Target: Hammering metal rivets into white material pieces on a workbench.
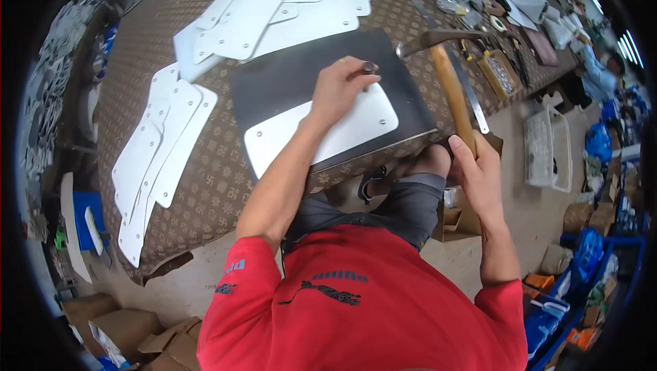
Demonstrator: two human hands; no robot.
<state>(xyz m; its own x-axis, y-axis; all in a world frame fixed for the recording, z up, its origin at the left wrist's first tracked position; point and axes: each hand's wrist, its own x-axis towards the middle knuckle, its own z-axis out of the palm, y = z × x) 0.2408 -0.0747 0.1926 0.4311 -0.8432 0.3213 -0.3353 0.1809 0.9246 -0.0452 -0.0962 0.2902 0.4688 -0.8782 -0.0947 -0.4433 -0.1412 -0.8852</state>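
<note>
My left hand (pixel 335 92) is closed round a short dark punch-like rod (pixel 369 68), whose round top shows above the fingers. It stands over the upper edge of a white rounded panel (pixel 345 131), and its lower end is hidden by the hand. The panel has small metal eyelets near its corners and lies on a black mat (pixel 270 87) at the table's near edge. In my right hand (pixel 480 169) is the wooden handle of a hammer (pixel 449 84). The hammer's metal head is raised to the right of the mat, apart from the rod.
A brown patterned cloth covers the table (pixel 222 186). White panels (pixel 161 131) lie fanned at left, with a larger pile (pixel 294 2) behind the mat. A metal ruler (pixel 472 94) and a box of small metal parts (pixel 501 73) sit at right. Beyond stands a clear plastic crate (pixel 540 149).
</note>
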